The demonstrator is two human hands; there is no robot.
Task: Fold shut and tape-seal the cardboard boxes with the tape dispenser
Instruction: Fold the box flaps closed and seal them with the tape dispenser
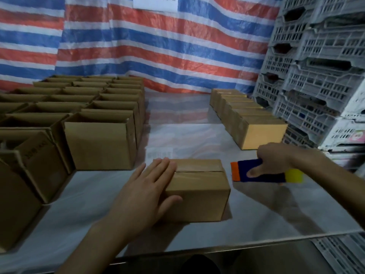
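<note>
The table (88, 204) is covered in a pale sheet, with a red, white and blue striped tarp (158, 46) hanging behind it and grey plastic crates (316, 76) stacked at my right. Open boxes (98, 143) crowd the left side; a row of closed boxes (262, 135) lines the right. Near the front edge sits a small brown cardboard box (199, 190), its flaps folded down and meeting in a seam along the top. My left hand (146, 192) lies flat on its left end, fingers straight. My right hand (274, 161) grips the blue, orange and yellow tape dispenser (260, 171) just beside the box's right end.
</note>
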